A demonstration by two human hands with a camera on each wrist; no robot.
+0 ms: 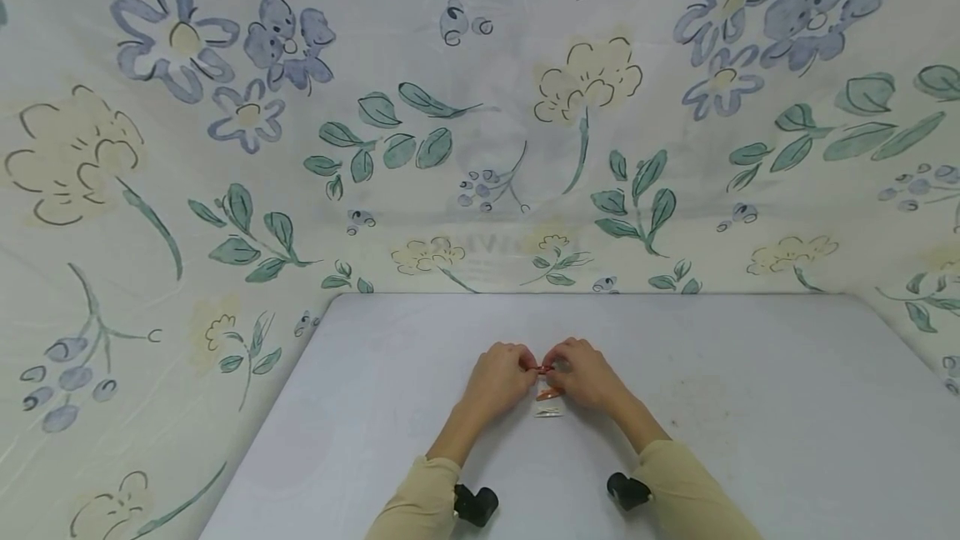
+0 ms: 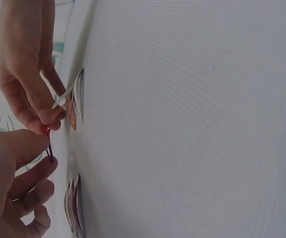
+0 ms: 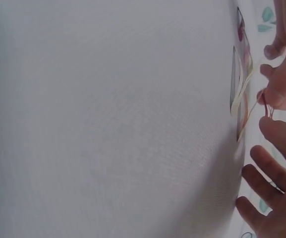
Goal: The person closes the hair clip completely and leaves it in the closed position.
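Note:
In the head view, the left hand (image 1: pixel 498 377) and the right hand (image 1: pixel 587 373) meet close over the table. Between their fingertips is a small, thin red loop-like piece (image 1: pixel 542 369), pinched from both sides. In the left wrist view this red piece (image 2: pixel 49 144) runs from the left thumb and forefinger to the right fingertips. The right wrist view shows it as slim reddish strands (image 3: pixel 266 105). Just in front of the hands lie a thin orange strip (image 1: pixel 549 395) and a pale strip (image 1: pixel 548 412). Its exact kind I cannot tell.
A white table (image 1: pixel 360 423) spreads under the hands. Floral sheeting (image 1: pixel 480 148) rises behind it and along the sides. Several slim curved dark-red and pale strips (image 2: pixel 73 206) show low in the left wrist view. Black wrist devices (image 1: pixel 476 507) sit at both sleeves.

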